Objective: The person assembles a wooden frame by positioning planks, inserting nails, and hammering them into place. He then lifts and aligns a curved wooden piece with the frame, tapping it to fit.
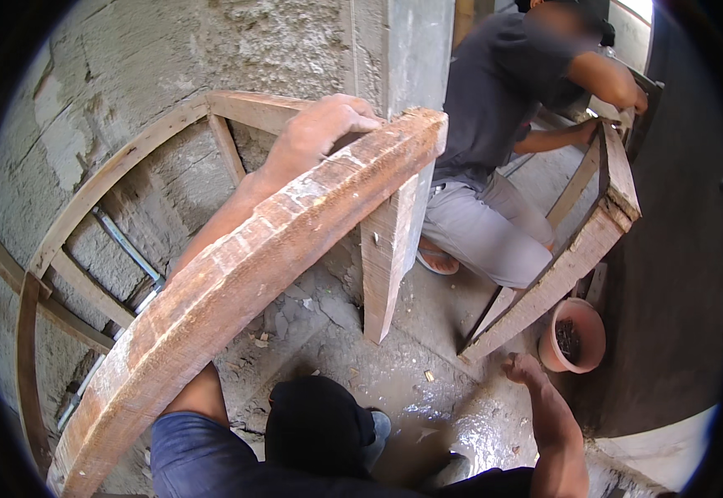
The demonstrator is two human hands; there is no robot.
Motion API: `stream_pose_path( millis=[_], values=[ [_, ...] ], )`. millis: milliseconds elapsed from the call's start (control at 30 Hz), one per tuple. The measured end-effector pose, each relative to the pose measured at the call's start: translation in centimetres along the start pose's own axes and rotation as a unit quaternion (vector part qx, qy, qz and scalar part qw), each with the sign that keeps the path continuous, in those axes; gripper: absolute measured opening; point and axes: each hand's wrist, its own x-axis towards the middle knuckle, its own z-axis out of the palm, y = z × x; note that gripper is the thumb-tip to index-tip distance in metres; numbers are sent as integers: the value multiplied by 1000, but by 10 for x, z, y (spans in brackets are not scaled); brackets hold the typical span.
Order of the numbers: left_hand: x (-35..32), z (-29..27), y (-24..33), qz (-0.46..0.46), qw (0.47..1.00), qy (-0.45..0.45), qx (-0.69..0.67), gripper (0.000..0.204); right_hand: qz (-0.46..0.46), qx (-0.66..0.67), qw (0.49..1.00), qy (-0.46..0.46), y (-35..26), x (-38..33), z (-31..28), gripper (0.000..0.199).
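A long, weathered wooden beam [237, 286] slants across the view from lower left up to the middle. My left arm passes under and behind it, and my left hand [328, 129] is closed over its upper edge near the far end. An upright wooden post [388, 257] stands below that end. Low on the right, my right hand [526, 369] is curled into a fist beside a pinkish bucket [573, 336] with small dark pieces inside. What that fist holds, if anything, is hidden. Just above it is the lower end of an angled wooden frame [556, 278].
A co-worker [494, 124] crouches at the upper right, hands at the frame's top. Curved wooden framing [121, 170] leans along the rough concrete wall [154, 58] on the left. A grey metal-like column [418, 62] rises behind the beam. The floor [428, 398] has wet patches and scraps.
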Motion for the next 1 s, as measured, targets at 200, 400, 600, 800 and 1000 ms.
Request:
stream_pose_path(
  millis=[200,400,600,800,1000],
  values=[
    [19,-9,-7,157,976,-14,151,26,-5,1,1000,-4,6,0,3,55],
    [20,-20,-11,140,975,-70,156,22,-6,-18,1000,-12,31,18,28,49],
    [-7,-7,-7,-80,995,-38,43,33,-37,-2,999,9,39,38,41,40],
    [-21,-38,-65,-37,987,-110,107,51,6,37,999,7,21,6,22,40],
    [-44,-20,-79,-179,980,-39,74,62,40,22,999,-29,22,10,15,41]
  ],
)
